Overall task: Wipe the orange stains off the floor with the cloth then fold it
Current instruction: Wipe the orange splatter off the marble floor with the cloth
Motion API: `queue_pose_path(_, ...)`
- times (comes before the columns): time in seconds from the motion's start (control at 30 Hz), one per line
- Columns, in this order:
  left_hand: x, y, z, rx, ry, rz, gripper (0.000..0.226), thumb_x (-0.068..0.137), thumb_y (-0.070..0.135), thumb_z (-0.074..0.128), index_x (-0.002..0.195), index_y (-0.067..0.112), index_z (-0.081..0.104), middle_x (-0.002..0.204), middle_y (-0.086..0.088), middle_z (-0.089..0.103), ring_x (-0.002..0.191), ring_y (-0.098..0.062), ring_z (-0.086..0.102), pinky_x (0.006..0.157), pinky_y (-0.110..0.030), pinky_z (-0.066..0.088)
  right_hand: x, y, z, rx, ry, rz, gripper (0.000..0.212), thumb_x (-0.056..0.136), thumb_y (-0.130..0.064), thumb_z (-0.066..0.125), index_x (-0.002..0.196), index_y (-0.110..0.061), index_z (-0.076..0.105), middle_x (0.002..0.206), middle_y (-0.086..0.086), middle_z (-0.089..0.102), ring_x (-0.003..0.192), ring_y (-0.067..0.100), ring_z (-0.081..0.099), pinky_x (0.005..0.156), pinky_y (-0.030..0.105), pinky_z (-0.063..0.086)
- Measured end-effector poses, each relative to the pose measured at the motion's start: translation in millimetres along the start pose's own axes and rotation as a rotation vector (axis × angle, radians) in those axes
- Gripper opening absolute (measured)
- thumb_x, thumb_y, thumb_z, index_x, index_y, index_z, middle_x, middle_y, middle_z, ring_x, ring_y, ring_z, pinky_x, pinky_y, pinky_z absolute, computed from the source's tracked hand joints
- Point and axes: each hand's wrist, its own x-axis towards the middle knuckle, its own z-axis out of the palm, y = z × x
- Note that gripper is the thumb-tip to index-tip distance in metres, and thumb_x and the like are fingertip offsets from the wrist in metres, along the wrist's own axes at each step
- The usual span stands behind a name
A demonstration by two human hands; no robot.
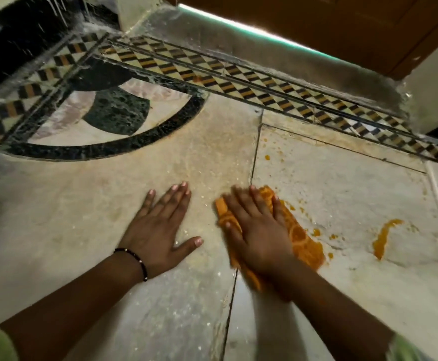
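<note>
Orange stains on pale marble floor, right slab: long curved streak well to the right, small drops farther up near the seam, specks just beside the cloth. Floor bordered by checkered inlay strip. Orange patterned cloth, bunched and flat on the floor, lies under the right hand; that hand is spread, palm pressing down, not clenched, likely to drive the cloth across the spill. Blur suggests a stroke in progress. Left hand, fingers splayed flat on bare floor, holds nothing; probably bracing body weight. Beaded bracelet on left wrist. Streak untouched; folding not begun.
</note>
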Motion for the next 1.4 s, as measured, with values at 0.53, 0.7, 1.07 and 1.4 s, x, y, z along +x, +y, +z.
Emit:
queue_pose_path(0.53,-0.7,1.8,-0.9,-0.016,-0.014,-0.018,0.093,0.084,0.076,0.013,0.150,0.010,0.013,0.158,-0.005,0.009,0.145,-0.017,0.008,0.115,-0.043,0.003,-87.5,34.0,15.6,0.019,0.048,0.161,0.056,0.095,-0.062,0.008,0.149,-0.047,0.003,0.159,-0.018,-0.002,0.147,0.010,-0.006,0.117,0.047,-0.002)
queue_pose_path(0.7,-0.6,-0.1,0.2,-0.006,-0.013,-0.016,0.094,0.083,0.077,0.013,0.151,0.012,0.011,0.158,-0.005,0.009,0.144,-0.016,0.008,0.115,-0.043,0.002,-16.9,6.0,9.0,0.087,0.123,0.262,0.065,0.089,-0.059,-0.001,0.150,-0.038,-0.001,0.158,-0.013,-0.010,0.145,0.014,-0.017,0.113,0.045,-0.020)
queue_pose_path(1.07,-0.9,-0.5,2.4,0.000,-0.008,-0.025,0.096,0.080,0.078,0.010,0.151,0.014,0.003,0.158,-0.002,0.000,0.145,-0.014,0.002,0.117,-0.041,-0.001,-66.5,31.3,-83.7,1.947,0.226,0.343,0.049,0.100,-0.045,0.024,0.138,-0.021,0.045,0.135,-0.002,0.058,0.120,0.024,0.058,0.092,0.053,0.050)
queue_pose_path(1.4,0.3,-1.7,2.7,0.002,-0.013,-0.026,0.095,0.081,0.078,0.012,0.151,0.014,0.004,0.159,-0.002,0.001,0.145,-0.014,0.001,0.118,-0.043,0.002,-66.8,63.8,-87.1,1.606,0.366,0.804,0.039,0.101,-0.036,0.041,0.137,-0.026,0.048,0.120,0.009,0.064,0.101,0.031,0.066,0.081,0.045,0.055)
